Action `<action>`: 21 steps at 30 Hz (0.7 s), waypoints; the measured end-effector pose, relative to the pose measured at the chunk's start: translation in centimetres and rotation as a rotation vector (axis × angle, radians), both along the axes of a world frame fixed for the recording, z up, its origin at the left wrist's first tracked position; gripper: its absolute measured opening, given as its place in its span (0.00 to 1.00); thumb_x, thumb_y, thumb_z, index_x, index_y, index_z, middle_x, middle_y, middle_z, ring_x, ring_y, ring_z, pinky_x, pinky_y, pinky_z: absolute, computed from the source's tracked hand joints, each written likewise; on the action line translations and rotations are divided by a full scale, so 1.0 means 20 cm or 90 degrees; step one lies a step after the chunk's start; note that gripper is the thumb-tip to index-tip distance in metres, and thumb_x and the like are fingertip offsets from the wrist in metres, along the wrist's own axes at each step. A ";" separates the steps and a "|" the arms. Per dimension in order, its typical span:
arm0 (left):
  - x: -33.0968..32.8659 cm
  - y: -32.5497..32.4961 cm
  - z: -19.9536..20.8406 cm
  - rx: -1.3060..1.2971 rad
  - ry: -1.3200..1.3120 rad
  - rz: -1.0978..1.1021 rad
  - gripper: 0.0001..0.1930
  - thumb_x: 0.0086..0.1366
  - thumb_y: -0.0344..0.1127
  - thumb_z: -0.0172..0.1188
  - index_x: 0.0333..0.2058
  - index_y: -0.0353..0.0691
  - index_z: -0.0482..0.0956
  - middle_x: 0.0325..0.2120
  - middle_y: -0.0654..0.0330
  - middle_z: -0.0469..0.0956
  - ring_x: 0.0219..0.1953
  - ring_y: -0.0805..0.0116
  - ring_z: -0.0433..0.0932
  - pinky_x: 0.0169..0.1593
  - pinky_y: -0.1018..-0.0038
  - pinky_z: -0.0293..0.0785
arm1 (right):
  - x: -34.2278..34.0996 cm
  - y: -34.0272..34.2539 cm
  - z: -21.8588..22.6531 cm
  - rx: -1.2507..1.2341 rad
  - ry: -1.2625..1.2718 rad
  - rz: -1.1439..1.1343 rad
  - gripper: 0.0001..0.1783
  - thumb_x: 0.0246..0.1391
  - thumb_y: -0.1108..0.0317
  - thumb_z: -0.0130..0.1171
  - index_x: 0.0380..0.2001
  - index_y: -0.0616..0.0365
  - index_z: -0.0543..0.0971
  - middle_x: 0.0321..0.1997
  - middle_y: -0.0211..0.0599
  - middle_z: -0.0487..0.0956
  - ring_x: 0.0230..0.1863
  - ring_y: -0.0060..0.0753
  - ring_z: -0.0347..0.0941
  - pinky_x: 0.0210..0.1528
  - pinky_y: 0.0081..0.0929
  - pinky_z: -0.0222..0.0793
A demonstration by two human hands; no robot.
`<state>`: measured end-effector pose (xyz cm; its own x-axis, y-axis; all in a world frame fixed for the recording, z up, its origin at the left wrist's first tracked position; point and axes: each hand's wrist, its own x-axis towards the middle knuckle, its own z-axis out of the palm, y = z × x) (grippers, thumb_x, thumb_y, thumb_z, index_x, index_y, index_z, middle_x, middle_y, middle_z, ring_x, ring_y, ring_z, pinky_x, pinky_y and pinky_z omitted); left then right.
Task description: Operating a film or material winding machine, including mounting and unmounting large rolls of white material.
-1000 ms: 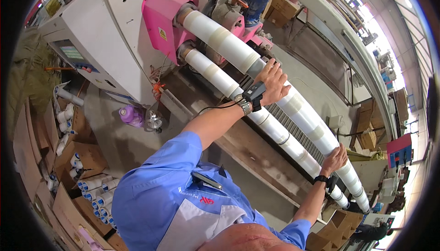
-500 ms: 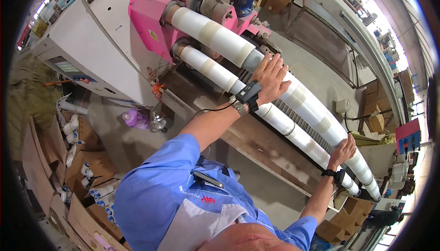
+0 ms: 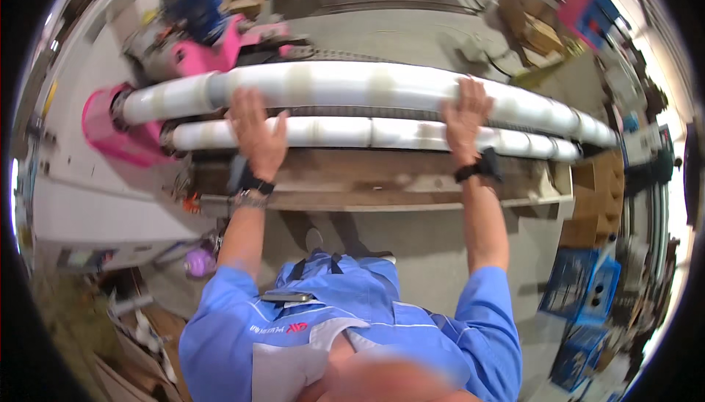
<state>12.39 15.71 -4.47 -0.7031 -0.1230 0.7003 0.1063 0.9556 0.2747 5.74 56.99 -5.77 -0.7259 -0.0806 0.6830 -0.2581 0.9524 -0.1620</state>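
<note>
Two long white rolls run side by side across the head view, wound in sections with pale beige bands. My left hand [image 3: 257, 134] lies flat with fingers stretched over the thicker far roll [image 3: 338, 82], just right of a short grey gap [image 3: 217, 92] in its white winding. My right hand [image 3: 466, 119] also rests flat, fingertips on the same roll farther right. Both palms pass over the thinner near roll [image 3: 338, 132]. Neither hand grips anything. At the left, the rolls enter a pink machine housing [image 3: 110, 127].
A brown trough with a pale front edge [image 3: 382, 202] lies between me and the rolls. Behind them stands a blue motor [image 3: 192, 7]. Cardboard boxes [image 3: 593, 189] and blue crates [image 3: 580, 284] stand at right; a purple container [image 3: 200, 262] sits on the floor at left.
The view has turned, so the rolls now lie nearly level across the picture. Both hands stay flat at about the same places on the far roll.
</note>
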 end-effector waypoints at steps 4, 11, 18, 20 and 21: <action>0.10 0.16 -0.18 0.166 -0.121 0.005 0.37 0.68 0.50 0.54 0.68 0.36 0.54 0.69 0.47 0.52 0.71 0.51 0.50 0.70 0.50 0.40 | 0.28 -0.02 0.02 -0.076 -0.050 0.111 0.54 0.47 0.54 0.68 0.72 0.48 0.49 0.76 0.45 0.44 0.77 0.52 0.33 0.74 0.56 0.27; -0.22 0.51 -0.07 1.292 -0.273 -0.319 0.37 0.57 0.70 0.57 0.51 0.42 0.75 0.45 0.56 0.80 0.52 0.57 0.75 0.58 0.47 0.62 | 1.19 0.48 -0.70 -0.362 -0.519 0.169 0.21 0.53 0.58 0.60 0.47 0.59 0.80 0.48 0.48 0.80 0.54 0.51 0.74 0.59 0.42 0.67; -0.55 0.59 -0.26 1.225 -0.002 -0.186 0.39 0.59 0.73 0.49 0.49 0.40 0.75 0.45 0.57 0.79 0.46 0.59 0.78 0.44 0.62 0.76 | 2.36 1.17 -1.18 -0.862 -0.596 -0.365 0.19 0.59 0.58 0.58 0.45 0.63 0.80 0.38 0.38 0.83 0.40 0.30 0.79 0.43 0.28 0.74; -0.55 0.69 -0.16 1.204 0.048 -0.145 0.41 0.60 0.72 0.49 0.54 0.37 0.72 0.50 0.53 0.75 0.52 0.54 0.75 0.50 0.56 0.75 | 2.50 1.33 -1.23 -1.012 -0.509 -0.467 0.17 0.60 0.59 0.58 0.43 0.63 0.80 0.35 0.36 0.82 0.37 0.28 0.79 0.41 0.26 0.75; -0.55 0.67 -0.18 1.172 0.098 -0.142 0.42 0.60 0.71 0.50 0.57 0.36 0.69 0.54 0.50 0.73 0.55 0.51 0.73 0.54 0.53 0.73 | 2.52 1.42 -1.17 -1.100 -0.450 -0.503 0.16 0.60 0.59 0.58 0.42 0.62 0.80 0.35 0.34 0.82 0.36 0.25 0.78 0.39 0.25 0.74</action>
